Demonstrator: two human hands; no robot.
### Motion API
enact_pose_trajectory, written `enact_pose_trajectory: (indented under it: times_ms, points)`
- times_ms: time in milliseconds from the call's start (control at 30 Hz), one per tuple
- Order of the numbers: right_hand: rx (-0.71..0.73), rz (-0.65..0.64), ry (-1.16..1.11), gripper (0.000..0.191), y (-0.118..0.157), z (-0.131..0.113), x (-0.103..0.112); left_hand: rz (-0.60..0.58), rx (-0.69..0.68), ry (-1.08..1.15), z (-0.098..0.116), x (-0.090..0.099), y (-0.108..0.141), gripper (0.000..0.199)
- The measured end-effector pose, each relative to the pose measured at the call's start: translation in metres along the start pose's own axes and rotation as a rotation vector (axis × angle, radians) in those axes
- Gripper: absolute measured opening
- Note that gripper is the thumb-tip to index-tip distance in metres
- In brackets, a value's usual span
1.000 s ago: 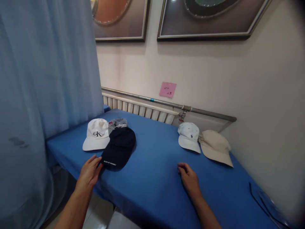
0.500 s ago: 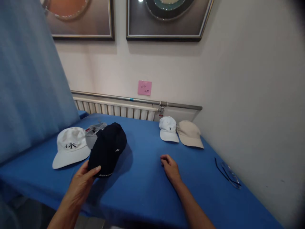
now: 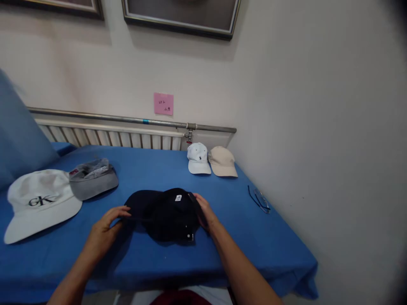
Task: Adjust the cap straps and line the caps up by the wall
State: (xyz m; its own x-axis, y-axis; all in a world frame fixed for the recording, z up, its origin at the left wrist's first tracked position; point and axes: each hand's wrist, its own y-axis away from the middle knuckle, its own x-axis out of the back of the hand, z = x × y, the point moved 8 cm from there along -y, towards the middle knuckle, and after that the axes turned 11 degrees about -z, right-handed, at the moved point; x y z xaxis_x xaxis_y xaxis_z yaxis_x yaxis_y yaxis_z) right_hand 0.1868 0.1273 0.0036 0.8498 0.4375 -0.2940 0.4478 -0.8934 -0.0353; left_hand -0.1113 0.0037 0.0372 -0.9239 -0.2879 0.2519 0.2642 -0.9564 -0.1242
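Note:
A dark navy cap point(image 3: 171, 214) is turned with its inside showing, a small white label visible within and its brim toward the left. My left hand point(image 3: 103, 231) pinches the edge of the brim. On the other side, my right hand point(image 3: 206, 212) grips the back edge of the cap, with some fingers hidden behind it. To the left lie a white cap with black letters point(image 3: 43, 201) and a grey cap point(image 3: 93, 178), touching each other. Farther back are a small white cap point(image 3: 199, 159) and a beige cap point(image 3: 222, 162), side by side.
The caps are on a blue-covered table point(image 3: 143, 167). Eyeglasses point(image 3: 259, 201) lie near its right edge. Behind it are a radiator point(image 3: 117, 139), a metal pipe point(image 3: 121, 118) and a wall with a pink note point(image 3: 163, 104). A blue curtain point(image 3: 22, 140) hangs at the left.
The navy cap has moved right, away from the grey cap, and turned over to show its inside. My right hand has taken hold of it. The view has shifted right and down.

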Motion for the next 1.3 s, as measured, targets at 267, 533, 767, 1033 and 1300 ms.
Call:
enact_pose_trajectory:
  times_ms: [267, 533, 767, 1033, 1300]
  points:
    - [-0.05, -0.076, -0.036, 0.038, 0.009, 0.005, -0.016, 0.265, -0.009, -0.228, 0.021, 0.026, -0.04, 0.03]
    - [0.086, 0.039, 0.069, 0.038, 0.021, -0.007, -0.012, -0.204, -0.226, -0.138, 0.065, -0.033, 0.023, 0.043]
    - [0.54, -0.175, 0.933, 0.052, 0.066, -0.066, -0.09, -0.342, -0.322, -0.446, 0.046, -0.049, 0.054, 0.071]
    - [0.519, -0.208, 1.311, 0.035, 0.051, -0.065, -0.119, -0.353, -0.323, -0.656, 0.027, -0.051, 0.038, 0.053]
    - [0.365, -0.04, 0.618, 0.028, 0.067, -0.119, -0.088, -0.443, -0.136, -0.058, 0.095, -0.01, 0.034, 0.014]
